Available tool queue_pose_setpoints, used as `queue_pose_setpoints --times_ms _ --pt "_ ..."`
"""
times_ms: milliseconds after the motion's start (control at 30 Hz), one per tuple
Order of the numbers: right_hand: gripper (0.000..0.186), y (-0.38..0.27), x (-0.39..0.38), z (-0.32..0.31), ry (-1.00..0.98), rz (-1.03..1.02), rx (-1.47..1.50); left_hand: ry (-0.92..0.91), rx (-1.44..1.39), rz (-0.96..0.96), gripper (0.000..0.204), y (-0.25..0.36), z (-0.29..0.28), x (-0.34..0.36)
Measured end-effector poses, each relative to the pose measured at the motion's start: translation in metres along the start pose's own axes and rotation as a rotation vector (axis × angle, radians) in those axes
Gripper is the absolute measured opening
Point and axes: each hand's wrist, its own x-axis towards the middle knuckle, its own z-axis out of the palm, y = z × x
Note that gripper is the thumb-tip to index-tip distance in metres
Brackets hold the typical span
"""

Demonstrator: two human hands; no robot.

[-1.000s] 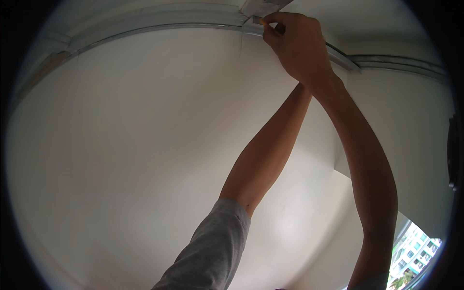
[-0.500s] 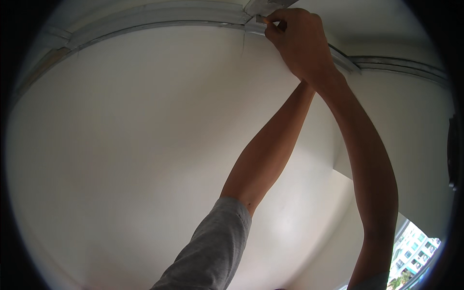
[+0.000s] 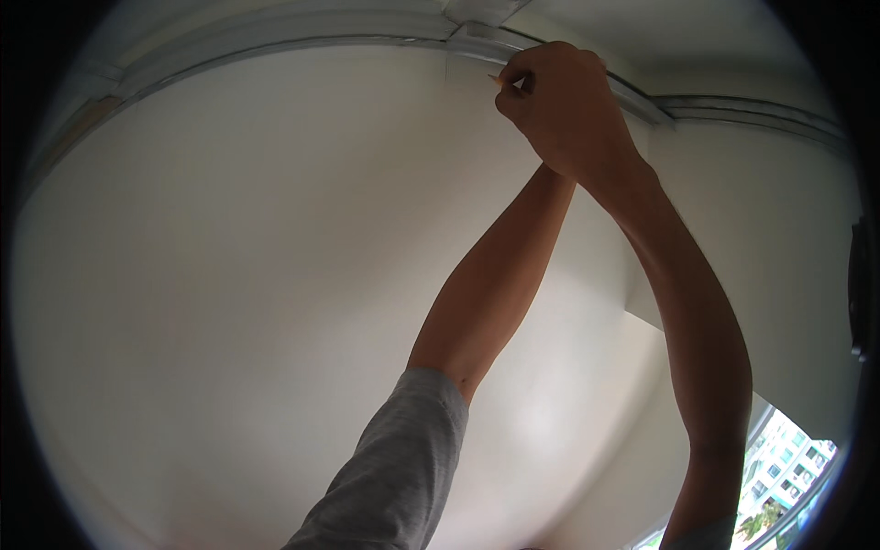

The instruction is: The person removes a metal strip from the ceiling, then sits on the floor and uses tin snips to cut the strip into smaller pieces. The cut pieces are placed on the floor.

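High on the pale wall (image 3: 275,238), my right hand (image 3: 573,110) is closed in a pinch. From its fingertips sticks the pointed, orange-brown tip of a pencil (image 3: 497,80), close to the wall just under a grey metal channel (image 3: 486,44). The rest of the pencil is hidden in the hand. My left forearm (image 3: 495,261), in a grey sleeve, reaches up and passes behind my right hand. That covers the left hand, so its fingers do not show. A thin vertical line (image 3: 446,69) marks the wall left of the pencil tip.
Grey metal track (image 3: 275,50) runs along the top of the wall to the left. Another track (image 3: 752,115) continues to the right beneath the ceiling (image 3: 697,46). A window (image 3: 784,467) at lower right shows a building outside. A dark object (image 3: 858,289) sits at the right edge.
My right hand has moved down from the metal channel, bringing the pencil tip below the channel's lower edge. More of the channel now shows. The view has shifted slightly.
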Motion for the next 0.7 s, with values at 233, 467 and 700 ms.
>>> queue_pose_setpoints --times_ms 233,467,700 --pt "0.028 0.007 0.023 -0.008 0.119 0.015 0.165 -0.106 -0.150 -0.088 0.026 -0.017 -0.007 0.007" --pt "0.030 0.005 0.036 0.006 0.112 0.043 0.188 -0.133 -0.168 -0.089 0.027 -0.020 -0.010 0.012" --pt "0.030 0.008 0.041 0.012 0.154 -0.011 0.151 -0.061 -0.319 -0.012 0.024 -0.018 -0.008 0.011"
